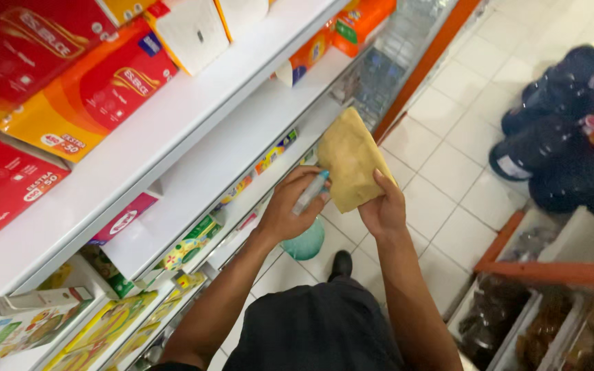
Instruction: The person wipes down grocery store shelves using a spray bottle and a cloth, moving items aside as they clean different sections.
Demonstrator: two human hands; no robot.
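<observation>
A tan folded cloth (348,158) is held up in front of the white shelves. My right hand (384,209) grips its lower right edge. My left hand (290,206) touches the cloth's lower left edge and is closed around a small clear spray bottle with a light blue top (311,192). Both arms reach forward over my dark trousers and one black shoe (342,264).
White store shelves (194,144) on the left carry red and orange packs (97,82) above and green and yellow packets (104,330) below. A teal round object (305,244) lies on the white tiled floor. Dark large bottles (551,137) stand at right, with bins of goods (537,323) beneath.
</observation>
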